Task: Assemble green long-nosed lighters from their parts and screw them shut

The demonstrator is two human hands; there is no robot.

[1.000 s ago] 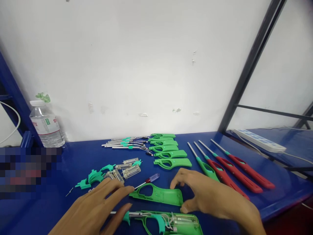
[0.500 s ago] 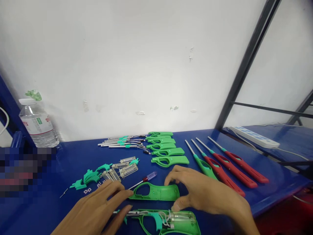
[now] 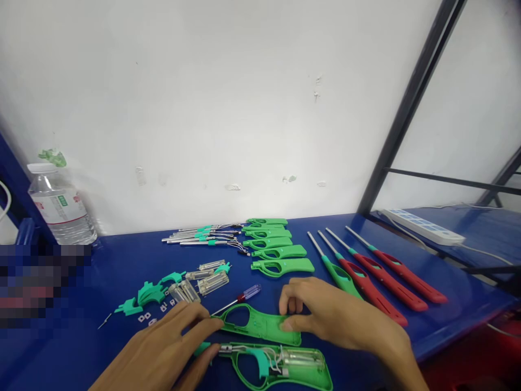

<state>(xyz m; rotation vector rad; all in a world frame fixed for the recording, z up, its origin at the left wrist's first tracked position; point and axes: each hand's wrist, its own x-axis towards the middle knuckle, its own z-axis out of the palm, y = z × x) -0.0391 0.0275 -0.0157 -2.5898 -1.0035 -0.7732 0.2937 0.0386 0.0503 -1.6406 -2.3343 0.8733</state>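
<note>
My left hand point(image 3: 171, 342) is closed at the nozzle end of an opened green utility lighter, its thumb by the metal tube point(image 3: 226, 348); the grip is partly hidden. Its index fingertip meets the narrow end of a loose green lighter shell half point(image 3: 260, 325). My right hand point(image 3: 317, 307) grips the wide end of that shell half, thumb on the inner face and fingers curled. Nearer me lies the other shell half point(image 3: 319, 377), holding a clear fuel tank point(image 3: 303, 357), white wires and a teal trigger point(image 3: 262, 363). Behind the loose half rests a screwdriver point(image 3: 249, 293).
Several green lighter handles point(image 3: 283, 266) and metal tubes with wires point(image 3: 203, 243) line the back. Clear tanks point(image 3: 214, 282) and teal triggers point(image 3: 150, 293) lie left. Red lighters point(image 3: 401, 282) and a green one point(image 3: 344, 278) lie right. A water bottle point(image 3: 63, 209) stands back left.
The loose shell half has tilted, its wide end coming nearer the opened lighter. My right thumb has moved up onto its inner face. A teal piece now shows by my left thumb.
</note>
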